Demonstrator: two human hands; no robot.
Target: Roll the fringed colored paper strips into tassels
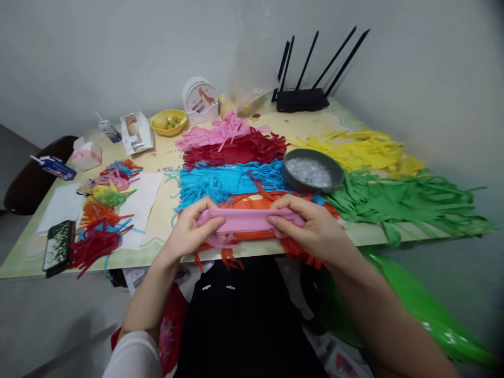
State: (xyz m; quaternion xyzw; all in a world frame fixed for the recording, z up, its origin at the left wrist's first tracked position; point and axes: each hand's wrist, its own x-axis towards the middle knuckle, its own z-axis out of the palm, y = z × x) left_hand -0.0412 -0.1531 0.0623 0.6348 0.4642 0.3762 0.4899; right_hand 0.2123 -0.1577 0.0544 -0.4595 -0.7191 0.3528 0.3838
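Both hands hold a folded pink paper strip (248,220) level above the table's near edge. My left hand (191,231) pinches its left end, my right hand (311,228) grips its right end, fingers closed. Beneath the strip lies an orange fringed paper pile (252,202). Beyond it are stacked fringed piles of blue (224,181), dark red (236,149) and pink paper (216,134).
A grey bowl (312,170) of clear bits sits right of the piles, with yellow fringe (362,149) and green fringe (405,199) further right. Small rolled fringe bundles (104,210) and a phone (59,247) lie left. A router (301,97), yellow fruit bowl (168,122) and cartons stand at the back.
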